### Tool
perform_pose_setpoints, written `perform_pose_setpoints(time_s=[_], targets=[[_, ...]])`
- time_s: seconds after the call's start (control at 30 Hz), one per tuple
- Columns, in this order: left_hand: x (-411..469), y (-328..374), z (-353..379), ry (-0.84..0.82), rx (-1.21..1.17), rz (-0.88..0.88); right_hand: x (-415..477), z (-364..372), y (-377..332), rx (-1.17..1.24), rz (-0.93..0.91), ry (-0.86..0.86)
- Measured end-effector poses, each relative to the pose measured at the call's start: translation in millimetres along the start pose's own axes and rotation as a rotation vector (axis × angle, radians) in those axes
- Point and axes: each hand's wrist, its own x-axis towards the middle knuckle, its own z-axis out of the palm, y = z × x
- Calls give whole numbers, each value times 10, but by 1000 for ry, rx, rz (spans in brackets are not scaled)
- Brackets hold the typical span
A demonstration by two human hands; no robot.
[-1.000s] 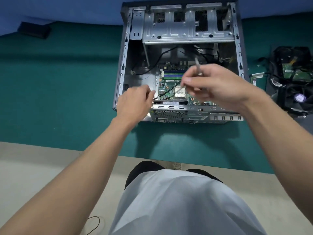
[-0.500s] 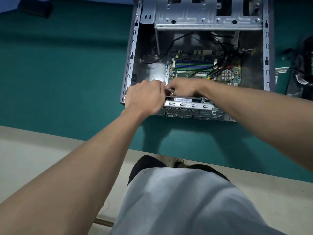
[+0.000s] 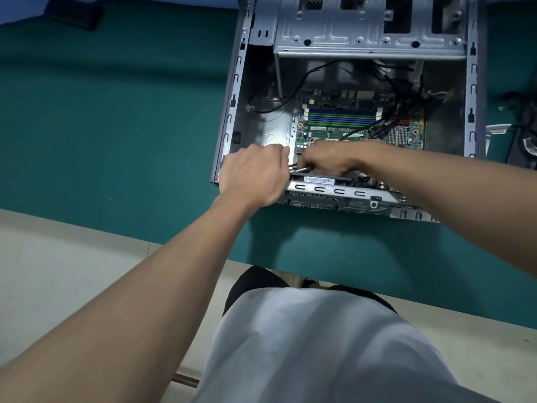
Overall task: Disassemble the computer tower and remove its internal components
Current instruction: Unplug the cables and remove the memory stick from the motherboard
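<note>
Fingers (image 3: 305, 162) of our right hand (image 3: 325, 159) curled round a thin tool (image 3: 302, 169); our left hand (image 3: 255, 173) curled too, its hold hidden. Both sat at the open tower's (image 3: 236, 112) near-left corner, by the worktop's (image 3: 116, 126) near edge.

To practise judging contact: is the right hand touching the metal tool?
Touching. The head view shows the right hand curled round the tool, its shaft poking out leftward.

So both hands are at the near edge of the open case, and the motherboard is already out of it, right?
No: the head view shows the motherboard sitting inside the case. The left hand and right hand are at the case's near edge, as you say.
</note>
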Motion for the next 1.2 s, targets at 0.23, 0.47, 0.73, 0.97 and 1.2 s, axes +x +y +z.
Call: perform_pose_setpoints(time_s=[0.23,0.47,0.73,0.97,1.2], targets=[[-1,7,-30,-22,-15,-38,2,125,96,124,-14,187],[-1,2,-49,-38,-32,-40,-61,-5,141,988,365,329],[31,25,-112,-105,-237,-93,-591,56,63,1734,139,345],[192,122,-318,48,-763,-103,-594,58,-125,1434,234,514],[297,-22,-309,-45,-515,131,-595,80,-173,1288,308,586]])
